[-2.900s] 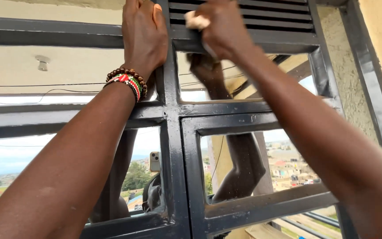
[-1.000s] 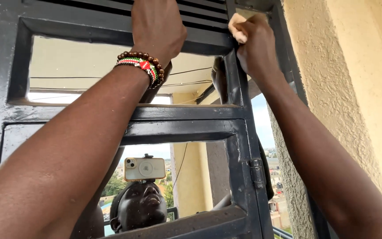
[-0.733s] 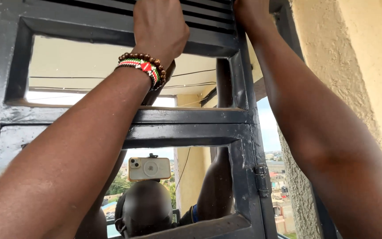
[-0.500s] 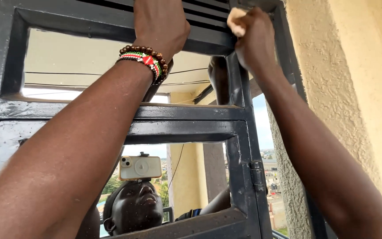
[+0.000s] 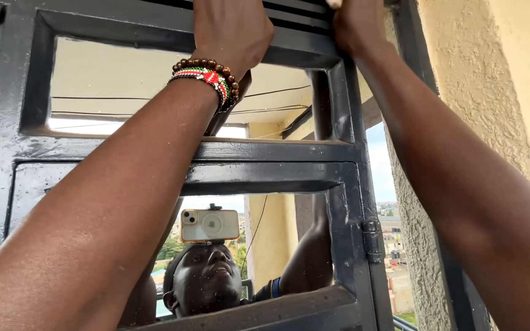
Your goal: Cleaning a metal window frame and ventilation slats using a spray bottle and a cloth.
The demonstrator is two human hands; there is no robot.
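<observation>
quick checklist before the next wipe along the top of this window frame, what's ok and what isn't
1. Left hand braced on the dark metal window frame: ok, it rests on the top bar.
2. Right hand on the frame's upper right corner: ok, it is up against it.
3. Cloth in the right hand: cannot tell, only a pale scrap shows at the picture's top edge.
4. Beaded bracelets free of the frame: ok, they sit on the wrist below the bar.
5. Hinge side free of fingers: ok.
6. Glass panes clean: cannot tell, reflections cover them.
</observation>
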